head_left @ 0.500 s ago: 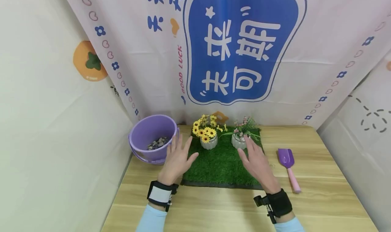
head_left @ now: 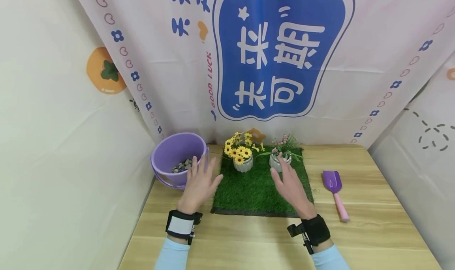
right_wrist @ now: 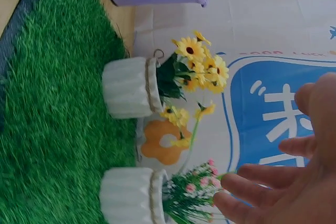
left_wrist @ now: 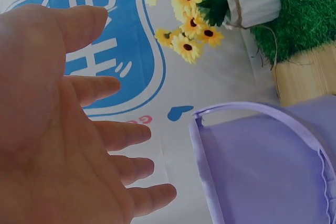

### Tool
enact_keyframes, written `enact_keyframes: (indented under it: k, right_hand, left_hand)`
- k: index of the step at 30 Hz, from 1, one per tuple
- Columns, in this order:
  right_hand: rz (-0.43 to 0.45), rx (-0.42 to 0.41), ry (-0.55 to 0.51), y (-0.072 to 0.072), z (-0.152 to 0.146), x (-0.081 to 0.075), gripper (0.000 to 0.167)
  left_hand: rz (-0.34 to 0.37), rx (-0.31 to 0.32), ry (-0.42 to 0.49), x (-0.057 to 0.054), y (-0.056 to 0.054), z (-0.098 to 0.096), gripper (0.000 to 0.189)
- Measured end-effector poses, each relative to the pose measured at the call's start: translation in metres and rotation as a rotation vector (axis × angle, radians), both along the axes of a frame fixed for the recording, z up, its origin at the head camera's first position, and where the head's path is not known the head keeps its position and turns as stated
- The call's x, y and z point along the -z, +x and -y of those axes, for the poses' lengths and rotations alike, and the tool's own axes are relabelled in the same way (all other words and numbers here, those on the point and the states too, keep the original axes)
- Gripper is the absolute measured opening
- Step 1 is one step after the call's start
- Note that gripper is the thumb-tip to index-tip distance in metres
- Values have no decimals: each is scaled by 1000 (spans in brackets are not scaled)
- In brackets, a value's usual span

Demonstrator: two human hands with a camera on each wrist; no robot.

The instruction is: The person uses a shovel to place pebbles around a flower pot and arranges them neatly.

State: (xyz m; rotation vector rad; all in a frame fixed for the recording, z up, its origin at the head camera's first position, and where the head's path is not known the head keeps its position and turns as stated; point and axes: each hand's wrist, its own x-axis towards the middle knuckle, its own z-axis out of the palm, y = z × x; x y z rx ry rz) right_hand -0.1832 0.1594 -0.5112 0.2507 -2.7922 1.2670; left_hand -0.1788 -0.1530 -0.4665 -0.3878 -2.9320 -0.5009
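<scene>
Fronting a printed backdrop (head_left: 167, 80), the wood-grain tabletop (head_left: 245, 242) bears a purple bucket (head_left: 170, 156) near the left hand (head_left: 199, 186), a pink-flowered pot (head_left: 275, 163) near the right hand (head_left: 294, 188); all visible fingers (left_wrist: 126, 136) extend, parted, empty.

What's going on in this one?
A person's left hand and right hand are out over the table, fingers extended, holding nothing. The left is nearest the bucket, which has what look like stones inside. The right is nearest the pink flowers. Those and the yellow flowers stand in pots on the mat. The scoop lies untouched, right of the mat.
</scene>
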Motion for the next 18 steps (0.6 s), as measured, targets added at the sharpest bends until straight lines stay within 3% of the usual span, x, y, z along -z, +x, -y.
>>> enact_keyframes:
  k: [5,11,18]
  right_hand:
    - [22,29,-23,-5,4,4,67]
    - [-19,65,-45,-8,10,5,66]
    - [-50,41,-32,-11,22,4,61]
  left_hand:
    - [-2,-15,20,-4,0,9,65]
    - [7,-53,19,-5,-3,22,65]
    - [60,-79,24,-6,-3,38,67]
